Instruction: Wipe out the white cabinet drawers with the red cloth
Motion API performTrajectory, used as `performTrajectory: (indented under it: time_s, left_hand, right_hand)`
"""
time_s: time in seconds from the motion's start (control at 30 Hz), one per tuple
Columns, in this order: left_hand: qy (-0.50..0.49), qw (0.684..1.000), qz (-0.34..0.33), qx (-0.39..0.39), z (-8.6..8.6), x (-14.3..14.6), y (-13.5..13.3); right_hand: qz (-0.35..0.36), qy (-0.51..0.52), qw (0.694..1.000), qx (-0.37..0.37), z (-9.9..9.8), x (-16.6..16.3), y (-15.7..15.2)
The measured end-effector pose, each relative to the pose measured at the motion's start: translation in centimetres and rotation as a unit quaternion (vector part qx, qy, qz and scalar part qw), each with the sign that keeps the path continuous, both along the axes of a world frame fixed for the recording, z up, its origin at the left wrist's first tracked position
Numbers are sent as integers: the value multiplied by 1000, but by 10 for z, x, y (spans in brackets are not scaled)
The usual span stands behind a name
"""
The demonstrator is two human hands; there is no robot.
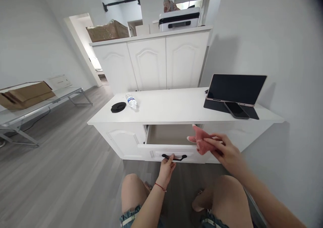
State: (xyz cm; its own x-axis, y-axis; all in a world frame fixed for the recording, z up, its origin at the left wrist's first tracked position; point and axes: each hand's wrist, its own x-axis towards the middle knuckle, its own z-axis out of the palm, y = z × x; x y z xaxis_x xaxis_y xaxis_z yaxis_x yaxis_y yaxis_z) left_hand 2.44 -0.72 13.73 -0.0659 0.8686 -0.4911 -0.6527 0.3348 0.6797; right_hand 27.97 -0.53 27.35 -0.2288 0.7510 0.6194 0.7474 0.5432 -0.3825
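Note:
A low white cabinet stands in front of me with its middle drawer pulled out. My left hand is closed on the drawer's black handle. My right hand grips a pink-red cloth item and holds it over the drawer's right front corner. The drawer's inside looks bare where it shows. My knees are below, close to the cabinet front.
On the cabinet top lie a water bottle, a black round lid, a propped tablet and a phone. A taller white cupboard stands behind. A glass table with cardboard is at left. A wall is close on the right.

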Motion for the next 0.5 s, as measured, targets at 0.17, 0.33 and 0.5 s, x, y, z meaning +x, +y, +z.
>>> performTrajectory:
  time_s: [0.17,0.33,0.5]
  left_hand:
    - [-15,1000,21,0,0,4,7]
    - [-54,996,63,32,-6,11,2]
    - [-121,987,102,13,-2,15,-9]
  right_hand:
    - [-95,-122,987,48,-84,-27,-16]
    - [-85,-130,987,38,-102,-80,-11]
    - [-25,-121,992,38,-101,-125,5]
